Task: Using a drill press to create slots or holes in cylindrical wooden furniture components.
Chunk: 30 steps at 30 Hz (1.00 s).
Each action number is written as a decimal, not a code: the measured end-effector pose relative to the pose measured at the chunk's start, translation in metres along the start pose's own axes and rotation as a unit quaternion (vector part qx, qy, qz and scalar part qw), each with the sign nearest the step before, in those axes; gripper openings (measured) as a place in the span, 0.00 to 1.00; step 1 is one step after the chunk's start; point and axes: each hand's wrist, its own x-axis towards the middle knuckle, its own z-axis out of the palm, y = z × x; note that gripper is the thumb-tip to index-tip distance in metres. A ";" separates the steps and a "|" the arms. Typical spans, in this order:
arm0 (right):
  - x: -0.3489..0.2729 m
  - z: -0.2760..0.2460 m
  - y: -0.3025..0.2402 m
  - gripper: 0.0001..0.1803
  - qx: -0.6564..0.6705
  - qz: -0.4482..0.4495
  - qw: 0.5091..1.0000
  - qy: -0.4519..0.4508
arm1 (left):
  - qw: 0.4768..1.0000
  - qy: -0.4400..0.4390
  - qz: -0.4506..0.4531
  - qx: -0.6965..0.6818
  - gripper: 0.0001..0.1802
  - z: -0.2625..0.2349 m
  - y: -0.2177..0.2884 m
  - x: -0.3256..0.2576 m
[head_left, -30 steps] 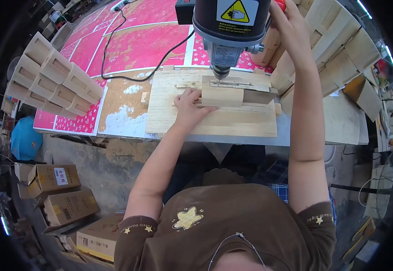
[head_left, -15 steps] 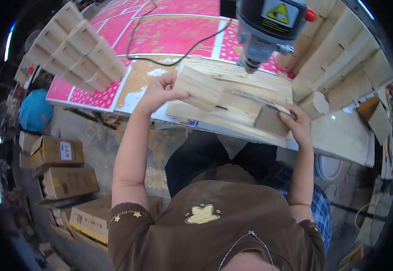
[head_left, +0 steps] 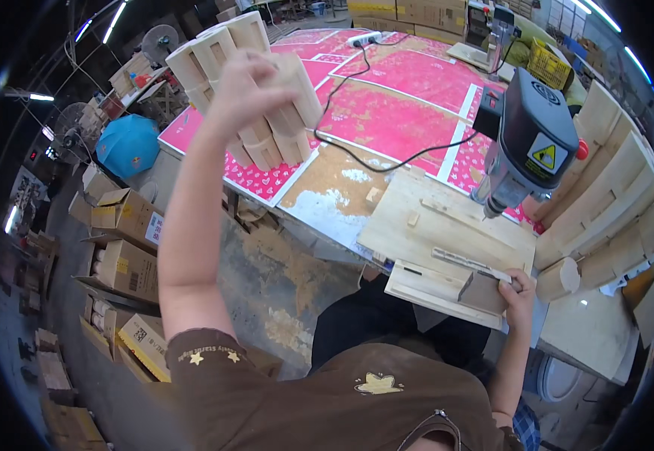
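My left hand point(head_left: 248, 94) is raised at a stack of pale wooden blocks point(head_left: 267, 146), somewhat blurred. Its fingers curl round a pale wooden block point(head_left: 298, 84) at the stack's top right; part of the grip is hidden. My right hand point(head_left: 520, 297) grips the end of a flat grey-brown block point(head_left: 483, 292), fingertips on its edge. This block rests on a wooden jig point(head_left: 424, 292) at the table's near edge. Beside it a narrow pale strip point(head_left: 466, 260) lies along the jig; its kind is unclear. Above the jig stands a drill press point(head_left: 530, 143) with its chuck pointing down.
A black cable point(head_left: 342, 150) crosses the pink-covered table point(head_left: 394, 90) to a white power strip point(head_left: 364, 39). More wooden pieces point(head_left: 605, 188) stand at the right. Cardboard boxes point(head_left: 128, 218) and a blue umbrella point(head_left: 128, 145) are at the left.
My left hand has carried the wooden block from above the jig up and left to the stack. My right hand stays at the grey-brown block. The view has swung left and farther up.
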 end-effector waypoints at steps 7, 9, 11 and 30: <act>-0.001 0.002 -0.036 0.10 -0.013 -0.014 1.000 0.009 | 0.977 0.048 0.039 0.203 0.22 -0.028 -0.065 0.120; -0.003 0.000 -0.043 0.10 -0.023 -0.023 0.999 0.014 | 0.966 -0.036 -0.094 0.239 0.19 -0.028 -0.070 0.134; -0.005 -0.003 -0.044 0.10 -0.003 -0.038 0.999 0.031 | 0.977 0.017 -0.058 0.203 0.18 -0.015 -0.106 0.140; -0.012 -0.031 0.001 0.14 -0.153 -0.114 0.971 0.146 | 0.973 -0.002 0.184 -0.136 0.05 0.141 0.074 -0.052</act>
